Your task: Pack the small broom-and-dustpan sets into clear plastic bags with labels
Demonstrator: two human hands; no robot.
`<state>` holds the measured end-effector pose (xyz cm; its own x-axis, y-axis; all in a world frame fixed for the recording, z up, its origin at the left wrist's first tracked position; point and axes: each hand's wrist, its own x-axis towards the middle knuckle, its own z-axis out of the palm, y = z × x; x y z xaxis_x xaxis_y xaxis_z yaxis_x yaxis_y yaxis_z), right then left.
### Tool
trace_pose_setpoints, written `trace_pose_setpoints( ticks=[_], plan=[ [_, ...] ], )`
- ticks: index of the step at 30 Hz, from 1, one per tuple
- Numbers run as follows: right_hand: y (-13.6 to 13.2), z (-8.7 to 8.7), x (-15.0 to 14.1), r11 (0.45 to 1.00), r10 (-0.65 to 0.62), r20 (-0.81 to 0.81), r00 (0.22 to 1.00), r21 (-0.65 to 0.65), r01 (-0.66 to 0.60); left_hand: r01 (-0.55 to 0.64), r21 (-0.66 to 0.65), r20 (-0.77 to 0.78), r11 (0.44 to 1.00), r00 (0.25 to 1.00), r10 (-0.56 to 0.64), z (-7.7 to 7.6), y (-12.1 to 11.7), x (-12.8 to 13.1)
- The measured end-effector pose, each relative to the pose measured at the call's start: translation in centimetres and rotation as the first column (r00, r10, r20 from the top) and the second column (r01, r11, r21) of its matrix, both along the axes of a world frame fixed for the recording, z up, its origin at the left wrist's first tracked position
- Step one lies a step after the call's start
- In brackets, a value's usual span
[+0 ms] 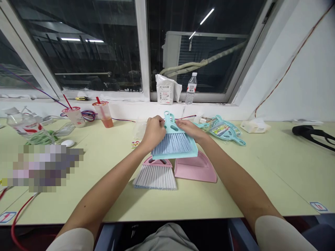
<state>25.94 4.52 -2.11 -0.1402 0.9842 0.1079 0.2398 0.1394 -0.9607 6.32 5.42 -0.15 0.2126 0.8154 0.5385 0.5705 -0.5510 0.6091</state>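
Observation:
My left hand grips the handle of a teal hand brush with pale blue bristles. My right hand is shut on the upper right edge of a teal dustpan, which lies behind the brush and is mostly covered by it. Just below my hands, a pink hand brush with white bristles lies on the pale green table. A pink dustpan lies beside it. Another teal brush-and-dustpan set, still packaged, lies to the right of my right hand.
Two plastic cups with red straws and a clear bottle stand at the back left, among cables. A pixelated patch hides part of the left table. A water bottle stands on the windowsill, and a black strap lies right.

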Motion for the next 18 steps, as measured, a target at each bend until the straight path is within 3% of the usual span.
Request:
trace_pose_setpoints(
  ticks=[3,6,11,13,18],
  plan=[
    [-0.3,-0.1,-0.6,0.996,0.059,-0.051,0.997,0.071,-0.055,0.016,0.020,-0.009,1.000,1.000,-0.016,-0.6,0.3,-0.1],
    [-0.5,-0.1,-0.9,0.994,0.084,-0.090,0.992,0.076,-0.078,0.083,-0.080,0.022,0.993,0.996,-0.082,-0.8,0.8,-0.6],
    [-0.3,-0.2,-0.7,0.997,0.082,-0.093,0.992,0.010,-0.082,0.340,-0.285,0.094,0.896,0.940,-0.327,-1.1,2.0,-1.8],
    [-0.1,-0.4,-0.7,0.998,0.046,-0.071,0.996,-0.037,-0.048,0.370,-0.284,0.103,0.885,0.929,-0.355,-1.4,2.5,-1.9],
    [0.4,-0.9,-0.6,0.998,-0.010,-0.129,0.992,-0.067,0.002,0.260,-0.117,0.055,0.959,0.965,-0.255,-2.3,2.9,-1.7]
  ],
)
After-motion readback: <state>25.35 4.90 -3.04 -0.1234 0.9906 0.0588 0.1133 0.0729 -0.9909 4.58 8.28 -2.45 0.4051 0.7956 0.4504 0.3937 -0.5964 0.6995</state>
